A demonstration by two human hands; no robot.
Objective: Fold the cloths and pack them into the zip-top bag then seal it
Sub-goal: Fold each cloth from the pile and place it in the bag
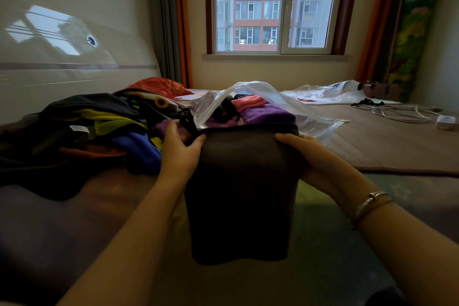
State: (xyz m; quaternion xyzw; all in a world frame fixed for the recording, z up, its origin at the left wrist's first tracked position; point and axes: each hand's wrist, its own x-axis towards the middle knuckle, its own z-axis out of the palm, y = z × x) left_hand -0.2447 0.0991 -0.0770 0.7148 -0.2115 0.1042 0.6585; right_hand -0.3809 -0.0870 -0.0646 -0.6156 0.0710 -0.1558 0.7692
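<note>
**A:** From the head view, what are the hands doing?

**B:** Both grip one dark brown cloth (242,194) by its top edge. The left hand (182,150) has its fingers curled round the upper left corner, the thumb lying on the near face. The right hand (306,154) pinches the upper right corner in the same way. The cloth hangs straight down between them, folded into a tall rectangle.

**A:** And the zip-top bag?

**B:** The zip-top bag (270,99) lies on the bed (387,136) just behind the held cloth, with its mouth gaping toward the person. Inside it are folded cloths: a purple cloth (267,114) in front and a pink cloth (248,102) behind it.

**A:** Any cloths left outside?

**B:** Yes, a loose pile of cloths (99,126) sits to the left of the bag, black, yellow, blue and orange ones jumbled together.

**A:** What else is around?

**B:** A bracelet (370,204) on the right wrist, a white cable (397,113) and a second sheet of clear plastic (330,93) farther right on the bed, and a window (273,5) beyond.
</note>
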